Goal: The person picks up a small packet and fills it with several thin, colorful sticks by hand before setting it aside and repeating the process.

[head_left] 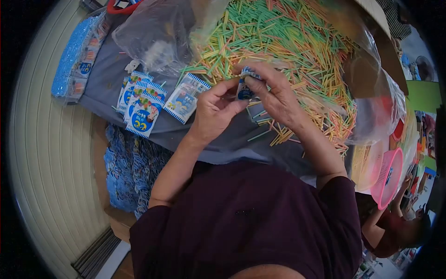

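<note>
Between my two hands is a small blue-and-white printed packet [245, 91], upright and partly hidden by fingers. My left hand [214, 110] grips its lower left side with curled fingers and thumb. My right hand [273, 93] pinches its upper right part. Just beyond them lies a big heap of thin green, yellow and pink sticks [278, 37]. Left of my left hand rests a flat packet [185, 98] with its pale side up. Farther left sits a small pile of similar blue-and-white packets [142, 114] with a cartoon print.
A crumpled clear plastic bag [155, 42] lies at the back left, near a long blue packed bundle [76, 58]. Below the table edge stands a box of blue wrappers [123, 172]. At right are a pink basket [391, 179] and another person [395, 232].
</note>
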